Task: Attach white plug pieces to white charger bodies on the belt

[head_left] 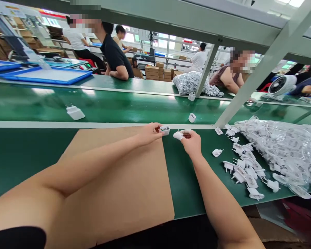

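Observation:
My left hand (150, 132) is closed on a white charger housing (165, 130), its open end facing right with metal and dark parts showing inside. A small gap to the right, my right hand (192, 142) pinches a white plug cap (178, 135); its pins are hard to make out. The two pieces are apart, above the far right edge of a brown cardboard sheet (124, 186). Several loose plug caps (239, 174) with pins lie in a heap to the right of my right arm, and a single plug cap (217, 152) lies closer to that hand.
Right of the heap lies a clear plastic bag (287, 145) full of white parts. Beyond a pale rail, the green belt (134, 109) carries a white charger (75, 113) and a white housing (192, 118). A slanted metal post (261, 65) rises at right. Co-workers sit across.

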A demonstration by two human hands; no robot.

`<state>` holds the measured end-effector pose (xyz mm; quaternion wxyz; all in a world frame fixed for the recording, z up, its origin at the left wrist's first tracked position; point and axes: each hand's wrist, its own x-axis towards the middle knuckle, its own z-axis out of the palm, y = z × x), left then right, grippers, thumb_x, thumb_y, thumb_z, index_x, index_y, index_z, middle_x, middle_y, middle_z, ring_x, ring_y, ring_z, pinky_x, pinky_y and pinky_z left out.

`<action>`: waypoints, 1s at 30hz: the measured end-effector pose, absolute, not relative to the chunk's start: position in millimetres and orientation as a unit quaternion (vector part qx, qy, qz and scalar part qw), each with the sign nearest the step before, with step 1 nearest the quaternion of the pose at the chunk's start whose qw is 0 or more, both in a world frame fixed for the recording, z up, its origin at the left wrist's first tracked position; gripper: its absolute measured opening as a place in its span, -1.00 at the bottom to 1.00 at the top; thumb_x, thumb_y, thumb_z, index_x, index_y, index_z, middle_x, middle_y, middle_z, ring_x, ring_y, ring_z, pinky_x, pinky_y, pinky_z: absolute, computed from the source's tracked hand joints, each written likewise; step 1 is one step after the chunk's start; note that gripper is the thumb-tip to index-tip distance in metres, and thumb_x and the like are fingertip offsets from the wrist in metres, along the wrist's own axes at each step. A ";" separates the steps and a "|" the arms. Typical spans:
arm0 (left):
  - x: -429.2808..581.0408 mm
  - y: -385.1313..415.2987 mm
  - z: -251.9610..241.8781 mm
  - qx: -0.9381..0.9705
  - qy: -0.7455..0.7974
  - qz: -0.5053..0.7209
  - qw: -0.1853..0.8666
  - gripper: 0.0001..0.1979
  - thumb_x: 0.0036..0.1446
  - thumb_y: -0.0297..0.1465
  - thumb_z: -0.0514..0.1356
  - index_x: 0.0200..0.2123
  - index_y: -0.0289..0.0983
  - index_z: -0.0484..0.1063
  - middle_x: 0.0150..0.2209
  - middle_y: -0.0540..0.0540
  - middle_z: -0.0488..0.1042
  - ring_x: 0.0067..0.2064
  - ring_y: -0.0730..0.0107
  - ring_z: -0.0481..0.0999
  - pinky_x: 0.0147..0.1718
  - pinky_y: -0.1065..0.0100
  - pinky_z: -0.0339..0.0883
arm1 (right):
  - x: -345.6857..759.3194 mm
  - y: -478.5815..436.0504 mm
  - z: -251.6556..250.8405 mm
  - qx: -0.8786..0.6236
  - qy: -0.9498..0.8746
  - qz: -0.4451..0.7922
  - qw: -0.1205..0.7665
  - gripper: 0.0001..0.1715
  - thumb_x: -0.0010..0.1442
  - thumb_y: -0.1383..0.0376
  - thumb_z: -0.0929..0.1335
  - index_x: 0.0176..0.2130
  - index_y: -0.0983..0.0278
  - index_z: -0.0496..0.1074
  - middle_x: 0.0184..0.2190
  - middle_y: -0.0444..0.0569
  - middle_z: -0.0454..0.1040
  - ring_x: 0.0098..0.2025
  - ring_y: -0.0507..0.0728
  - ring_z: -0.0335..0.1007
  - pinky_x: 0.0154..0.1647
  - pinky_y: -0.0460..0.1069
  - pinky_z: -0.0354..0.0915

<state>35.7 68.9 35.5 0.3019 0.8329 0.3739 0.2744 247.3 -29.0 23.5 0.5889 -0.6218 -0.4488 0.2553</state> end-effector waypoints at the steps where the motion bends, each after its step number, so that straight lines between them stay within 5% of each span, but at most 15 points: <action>1: 20.7 54.0 36.4 0.840 0.349 0.273 0.314 -0.66 0.19 -0.17 0.23 -0.05 -0.20 0.60 -0.16 -0.06 0.63 -0.19 0.25 0.54 -0.19 0.30 0.37 | 242.8 -31.2 26.2 -0.607 -0.454 0.266 0.596 -0.50 -0.16 0.00 0.62 -0.28 0.24 0.61 -0.29 0.02 0.68 -0.25 0.25 0.61 -0.10 0.15 0.50; 8: -22.8 -9.9 16.5 0.821 0.310 0.276 0.392 -0.62 0.16 -0.14 0.30 -0.03 -0.23 0.57 -0.22 -0.10 0.58 -0.22 0.26 0.53 -0.22 0.28 0.41 | 198.7 -57.1 40.2 -0.583 -0.586 0.202 0.525 -0.75 0.08 0.14 0.53 -0.20 0.12 0.68 -0.17 -0.05 0.68 -0.04 0.26 0.55 0.13 0.21 0.42; 15: -19.8 -5.6 3.7 0.800 0.305 0.330 0.397 -0.65 0.16 -0.06 0.36 -0.32 -0.24 0.53 -0.32 -0.08 0.50 -0.23 0.25 0.49 -0.25 0.26 0.37 | 180.3 -68.5 39.1 -0.552 -0.681 0.125 0.465 -0.78 0.20 0.23 0.48 -0.12 0.08 0.68 -0.23 -0.07 0.65 -0.08 0.23 0.45 0.03 0.16 0.42; 24: -22.0 -4.7 4.8 0.797 0.290 0.331 0.413 -0.71 0.15 -0.13 0.38 -0.28 -0.24 0.56 -0.23 -0.12 0.56 -0.16 0.21 0.54 -0.19 0.23 0.41 | 182.1 -65.4 39.8 -0.517 -0.756 0.032 0.401 -0.82 0.27 0.28 0.45 -0.13 0.09 0.66 -0.28 -0.06 0.67 -0.14 0.25 0.42 -0.06 0.18 0.42; 30: -21.5 -3.3 8.6 0.793 0.297 0.313 0.430 -0.70 0.15 -0.10 0.38 -0.30 -0.23 0.58 -0.25 -0.11 0.54 -0.19 0.23 0.53 -0.23 0.27 0.40 | 178.9 -66.4 36.1 -0.519 -0.728 0.024 0.447 -0.84 0.28 0.27 0.43 -0.16 0.11 0.65 -0.29 -0.06 0.65 -0.13 0.24 0.42 -0.06 0.17 0.43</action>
